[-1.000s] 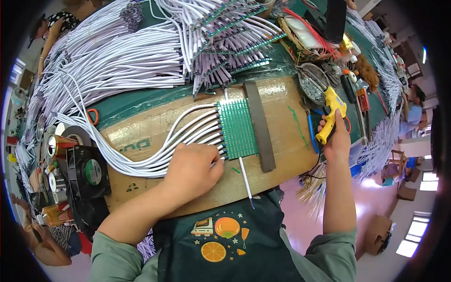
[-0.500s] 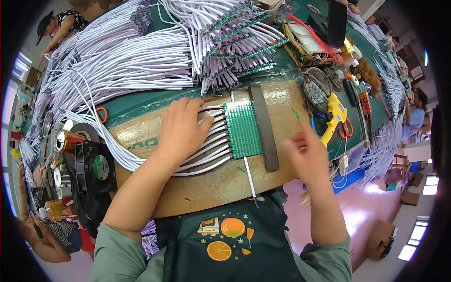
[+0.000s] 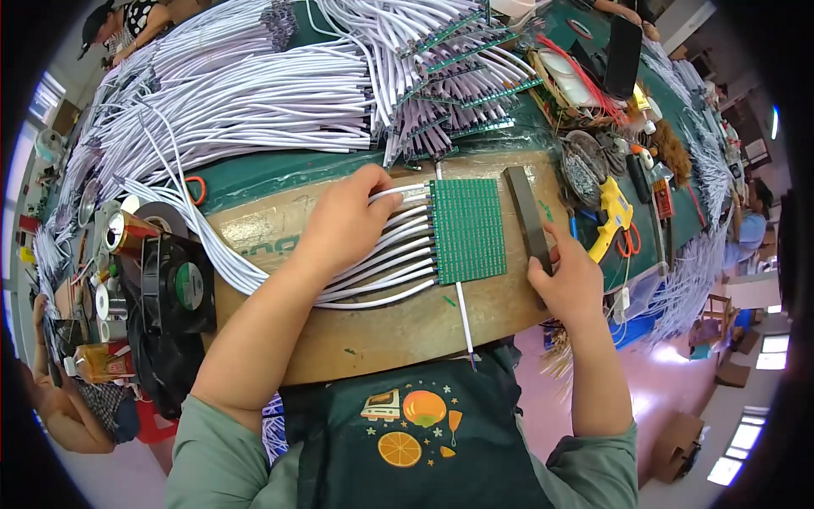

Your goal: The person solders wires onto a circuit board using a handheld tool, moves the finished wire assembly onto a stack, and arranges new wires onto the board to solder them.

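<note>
A green circuit board (image 3: 469, 231) lies flat on a brown cardboard sheet (image 3: 398, 339). Several white cables (image 3: 398, 270) run side by side into its left edge. My left hand (image 3: 352, 216) rests over them, thumb and fingers pinching the uppermost cable near the board. My right hand (image 3: 568, 276) has its thumb and fingers around the near end of a flat dark grey bar (image 3: 527, 216), which lies apart from the board on its right. One more white cable (image 3: 464, 316) sticks out below the board, toward my apron.
Big bundles of white cables (image 3: 254, 102) and stacked boards with cables (image 3: 458, 93) fill the back. To the right are a yellow glue gun (image 3: 612, 216), orange-handled scissors (image 3: 629, 241) and a dish (image 3: 583, 165). A black fan (image 3: 174, 284) stands left. Other people sit around.
My right hand has come onto the grey bar, and the bar has shifted right, off the board's right edge. My left hand has closed its fingertips on the top cable. The view has shifted slightly.
</note>
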A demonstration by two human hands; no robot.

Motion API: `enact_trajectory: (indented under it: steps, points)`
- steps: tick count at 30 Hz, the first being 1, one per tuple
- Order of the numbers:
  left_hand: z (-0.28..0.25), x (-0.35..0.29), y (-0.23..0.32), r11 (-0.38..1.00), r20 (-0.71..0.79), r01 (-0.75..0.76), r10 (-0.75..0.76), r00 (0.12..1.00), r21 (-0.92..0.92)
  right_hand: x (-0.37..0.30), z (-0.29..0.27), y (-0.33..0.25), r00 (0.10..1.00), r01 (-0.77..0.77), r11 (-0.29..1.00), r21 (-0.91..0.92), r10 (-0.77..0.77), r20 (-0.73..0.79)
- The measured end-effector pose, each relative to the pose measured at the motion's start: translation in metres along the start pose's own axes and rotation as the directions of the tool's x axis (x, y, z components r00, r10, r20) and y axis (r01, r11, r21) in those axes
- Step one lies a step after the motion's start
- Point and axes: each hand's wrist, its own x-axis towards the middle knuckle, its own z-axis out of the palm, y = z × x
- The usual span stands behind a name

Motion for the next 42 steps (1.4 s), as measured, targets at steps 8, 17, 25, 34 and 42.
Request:
enact_trajectory:
  steps: [8, 17, 25, 34, 42]
  points:
    - [-0.007, 0.000, -0.007, 0.794, 0.283, 0.190, -0.024, 0.959, -0.577, 0.008, 0.020, -0.022, 0.994, -0.098, 0.584, 0.806, 0.094, 0.053]
    - [-0.028, -0.009, 0.008, 0.589, 0.431, 0.302, 0.088, 0.898, -0.749, 0.030, 0.017, -0.033, 0.812, -0.552, -0.040, 0.833, -0.255, 0.526]
    - [-0.046, -0.019, 0.002, 0.967, 0.772, 0.164, 0.049, 0.634, -0.196, 0.028, 0.009, -0.045, 0.842, -0.493, 0.008, 0.870, -0.246, 0.480]
    - [-0.049, -0.025, -0.012, 0.867, 0.780, 0.305, 0.141, 0.609, -0.394, 0.018, 0.060, -0.070, 0.744, -0.659, -0.439, 0.611, -0.504, 0.440]
    - [-0.067, -0.022, 0.007, 0.909, 0.545, 0.082, 0.171, 0.821, -0.408, 0.041, -0.001, -0.033, 0.855, -0.503, 0.159, 0.849, -0.050, 0.516]
